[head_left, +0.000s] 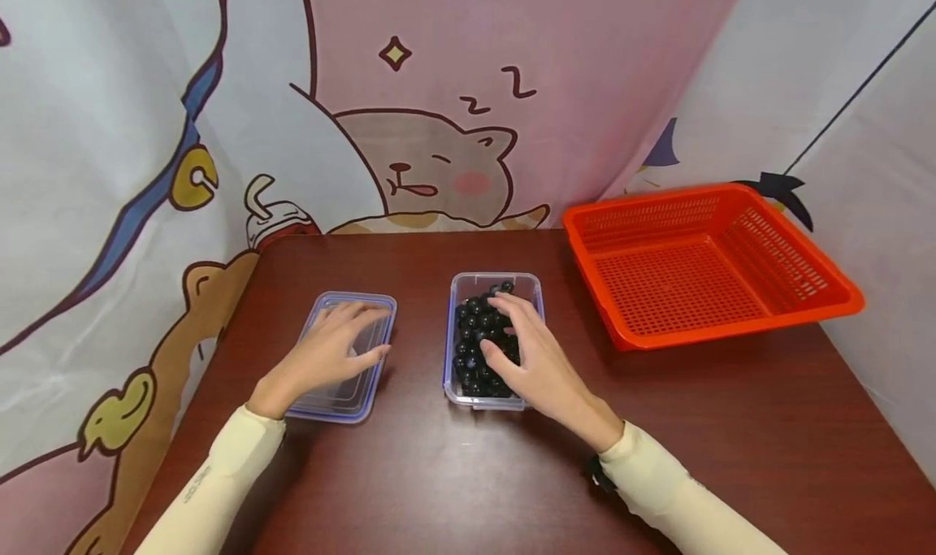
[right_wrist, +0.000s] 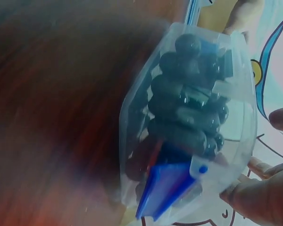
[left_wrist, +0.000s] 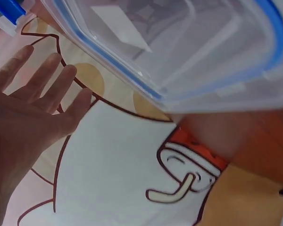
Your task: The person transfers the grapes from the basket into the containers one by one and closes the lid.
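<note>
In the middle of the counter [head_left: 439,490], just left of the red basket [head_left: 746,329]: a clear, lidless container [head_left: 468,401] loaded with dark, glossy, round fruit [head_left: 471,356], probably grapes. Right hand [head_left: 530,360] over the container's right side, fingers apart and loosely bent, pinching nothing that shows; cannot tell whether touching the fruit. Left hand [head_left: 332,349] spread above the blue-edged lid [head_left: 344,399], thumb well away from the fingers, holding nothing. Judging by looks alone, fruit likely firm-skinned yet easily bruised, smooth enough to slip and roll, so better scooped from beneath than squeezed. Container with its load probably moderately heavy, weight sitting low, walls thin and somewhat springy; best taken by both long sides below the rim, clear of the blue clip [right_wrist: 167,190] jutting outward in the right wrist view, likely to swing or give under a pull. Lid likely very light, flat, slightly flexible and slick; best pinched at opposite edges along the blue border. Basket likely light and fairly stiff despite its breadth, best gripped under the rim on two facing sides.
</note>
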{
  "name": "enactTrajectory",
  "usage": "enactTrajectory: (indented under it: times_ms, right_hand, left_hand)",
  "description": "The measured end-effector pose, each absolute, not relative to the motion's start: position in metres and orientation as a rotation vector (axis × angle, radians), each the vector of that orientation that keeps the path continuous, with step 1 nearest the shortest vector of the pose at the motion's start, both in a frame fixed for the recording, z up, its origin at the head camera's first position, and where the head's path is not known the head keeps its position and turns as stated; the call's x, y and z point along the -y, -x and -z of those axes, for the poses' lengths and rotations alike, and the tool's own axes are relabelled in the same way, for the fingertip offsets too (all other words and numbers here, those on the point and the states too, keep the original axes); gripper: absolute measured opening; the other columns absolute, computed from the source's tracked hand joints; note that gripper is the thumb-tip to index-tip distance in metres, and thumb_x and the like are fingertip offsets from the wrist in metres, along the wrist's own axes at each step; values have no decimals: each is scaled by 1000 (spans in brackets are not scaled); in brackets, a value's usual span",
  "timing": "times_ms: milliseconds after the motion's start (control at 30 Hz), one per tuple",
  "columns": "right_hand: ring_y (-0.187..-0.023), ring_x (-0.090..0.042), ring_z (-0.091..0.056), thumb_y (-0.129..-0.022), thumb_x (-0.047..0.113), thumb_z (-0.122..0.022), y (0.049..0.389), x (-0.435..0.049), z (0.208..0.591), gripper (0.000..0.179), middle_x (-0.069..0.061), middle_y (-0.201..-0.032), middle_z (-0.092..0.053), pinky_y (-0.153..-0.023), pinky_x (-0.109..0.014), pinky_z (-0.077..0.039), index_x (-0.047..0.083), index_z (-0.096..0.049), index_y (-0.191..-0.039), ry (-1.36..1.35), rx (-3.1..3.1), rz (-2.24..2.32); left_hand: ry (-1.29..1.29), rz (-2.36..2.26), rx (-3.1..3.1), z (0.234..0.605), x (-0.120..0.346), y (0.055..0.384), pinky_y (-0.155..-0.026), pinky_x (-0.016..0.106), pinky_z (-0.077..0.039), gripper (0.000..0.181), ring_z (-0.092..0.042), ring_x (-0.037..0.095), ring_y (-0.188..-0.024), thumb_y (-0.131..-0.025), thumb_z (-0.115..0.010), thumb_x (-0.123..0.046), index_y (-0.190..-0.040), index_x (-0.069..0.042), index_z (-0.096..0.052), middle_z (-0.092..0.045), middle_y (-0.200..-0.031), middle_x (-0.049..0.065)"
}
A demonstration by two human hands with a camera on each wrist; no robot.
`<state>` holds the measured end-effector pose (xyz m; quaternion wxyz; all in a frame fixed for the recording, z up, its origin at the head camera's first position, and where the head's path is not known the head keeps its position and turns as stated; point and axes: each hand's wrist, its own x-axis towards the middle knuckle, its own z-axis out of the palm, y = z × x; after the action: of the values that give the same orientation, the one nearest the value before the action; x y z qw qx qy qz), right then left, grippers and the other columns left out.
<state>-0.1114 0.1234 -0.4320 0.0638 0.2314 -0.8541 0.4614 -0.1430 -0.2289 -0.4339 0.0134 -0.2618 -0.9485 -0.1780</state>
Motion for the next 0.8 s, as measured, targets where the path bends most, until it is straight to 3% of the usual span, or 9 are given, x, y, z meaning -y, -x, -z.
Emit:
enactTrajectory:
  times_ms: [167, 300, 567, 800]
  right_hand:
    - [-141, -28, -53, -104, 28, -70, 105, -113, 436, 63, -11, -164, -47, -110, -53, -52, 5, -50, -159, -716, 2609, -1419]
    - [-144, -29, -51, -101, 26, -73, 103, -109, 435, 62, -11, -164, -47, -115, -54, -46, 4, -55, -156, -689, 2586, -1367]
    - [-148, -28, -49, -98, 23, -76, 103, -102, 434, 62, -14, -163, -48, -119, -53, -41, 2, -57, -153, -673, 2582, -1275]
    - [-147, -29, -49, -98, 22, -78, 103, -95, 429, 58, -11, -162, -49, -120, -55, -40, 6, -60, -151, -662, 2567, -1244]
  left_hand:
    - [783, 507, 2965, 438, 245, 135, -111, 81, -32, 56, -51, 47, -142, -100, -77, -32, -150, -8, -67, -59, -150, 25]
    - [756, 485, 2935, 441, 255, 135, -105, 75, -41, 47, -53, 48, -138, -101, -76, -28, -144, -10, -72, -60, -147, 27]
    - [759, 468, 2822, 456, 273, 134, -91, 63, -50, 41, -59, 46, -111, -97, -80, -23, -134, -7, -76, -61, -131, 30]
    - [608, 466, 2854, 462, 284, 131, -91, 69, -46, 37, -53, 51, -120, -95, -80, -21, -130, -9, -78, -57, -132, 33]
